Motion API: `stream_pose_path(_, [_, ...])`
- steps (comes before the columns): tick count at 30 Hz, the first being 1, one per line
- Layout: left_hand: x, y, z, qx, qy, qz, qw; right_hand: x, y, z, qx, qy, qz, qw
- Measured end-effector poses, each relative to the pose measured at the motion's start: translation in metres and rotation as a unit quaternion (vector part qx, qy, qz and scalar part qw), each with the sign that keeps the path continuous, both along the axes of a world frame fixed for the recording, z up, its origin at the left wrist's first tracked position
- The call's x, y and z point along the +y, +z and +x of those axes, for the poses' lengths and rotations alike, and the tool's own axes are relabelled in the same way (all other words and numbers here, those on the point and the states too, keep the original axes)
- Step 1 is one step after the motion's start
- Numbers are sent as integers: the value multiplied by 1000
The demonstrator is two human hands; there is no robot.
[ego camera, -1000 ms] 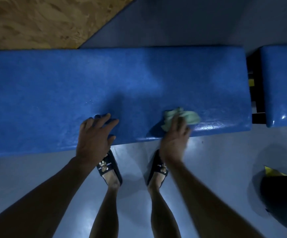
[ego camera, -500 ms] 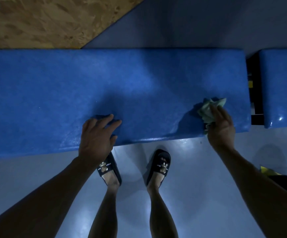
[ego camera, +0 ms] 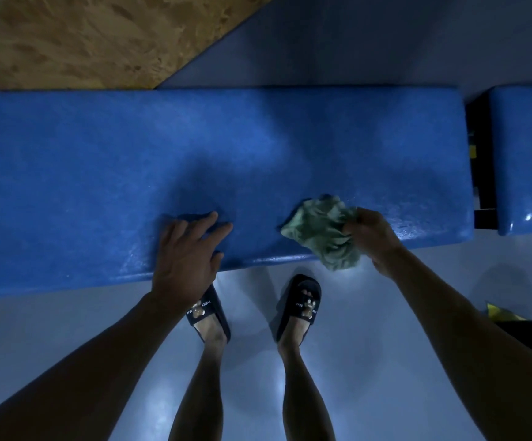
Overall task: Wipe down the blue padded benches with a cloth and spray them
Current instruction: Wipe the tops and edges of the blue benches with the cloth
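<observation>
Blue padded bench (ego camera: pixel 99 160) lying with its long axis running left to right across the view, near edge just above the feet; second blue bench (ego camera: pixel 525 154) sitting just beyond its right end, separated by a dark gap; green cloth (ego camera: pixel 325 237) lying crumpled at the near edge right of centre, partly overhanging the floor (ego camera: pixel 385 345); right hand (ego camera: pixel 374 240) gripping the cloth, fingers curled into its right side; left hand (ego camera: pixel 188 256) resting flat on the padding near the edge, fingers spread and straight; black sandals (ego camera: pixel 207 313) standing on the floor below; no containers showing.
</observation>
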State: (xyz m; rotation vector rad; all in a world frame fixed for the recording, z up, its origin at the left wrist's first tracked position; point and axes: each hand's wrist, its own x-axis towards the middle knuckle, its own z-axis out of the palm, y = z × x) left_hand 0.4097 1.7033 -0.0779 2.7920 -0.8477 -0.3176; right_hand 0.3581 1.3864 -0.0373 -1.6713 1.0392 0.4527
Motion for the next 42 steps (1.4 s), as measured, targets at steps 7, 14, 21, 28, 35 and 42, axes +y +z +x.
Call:
stream_pose_path(7, [0, -3, -1, 0, 4, -19, 1000, -12, -8, 4, -14, 79, -185, 980])
stream_pose_path(14, [-2, -3, -3, 2, 5, -6, 1000, 36, -14, -19, -164, 331, -307, 877])
stream_pose_path(21, [-5, 1, -2, -1, 7, 11, 1000, 26, -17, -22, -171, 137, -298, 929])
stream_pose_path(28, [-7, 0, -5, -2, 19, 17, 1000, 31, -25, -42, -35, 192, -245, 950])
stream_pose_path(35, [-9, -1, -5, -2, 19, 29, 999, -3, 16, -42, -80, 181, -135, 971])
stream_pose_path(42, [-9, -2, -7, -10, 19, 22, 1000, -73, 57, -30, 61, 378, -143, 913])
